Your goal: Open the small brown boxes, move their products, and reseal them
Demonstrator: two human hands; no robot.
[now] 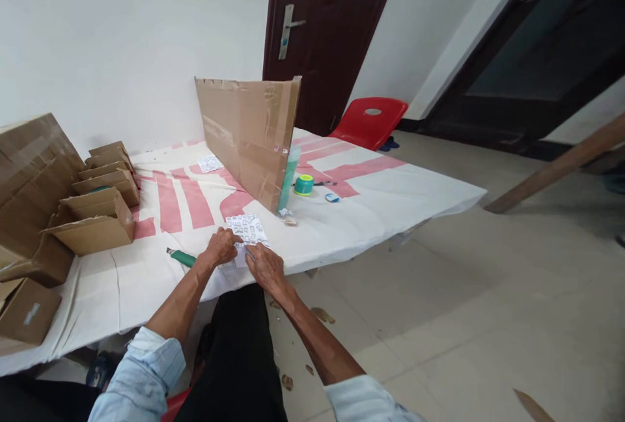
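A small white sheet [251, 226] printed with rows of dark-outlined figures lies near the front edge of the table. At its left edge my left hand [223, 246] holds it down, the index finger stretched across the paper and the other fingers curled. My right hand [266, 266] is closed at the sheet's lower right side, thumb and fingertips together; a small pale bit shows at the tips, too small to name. Plain white paper [241, 258] is partly visible between the hands. Left of my left forearm lies a green utility knife [181, 257], its blade end pointing away to the left.
Open cardboard boxes [97, 220] line the table's left side. A large upright cardboard panel [249, 135] stands beyond the sheet. To its right are a teal tape roll [303, 185] and a small blue-and-white disc [332, 198]. Behind the table stands a red chair [371, 121].
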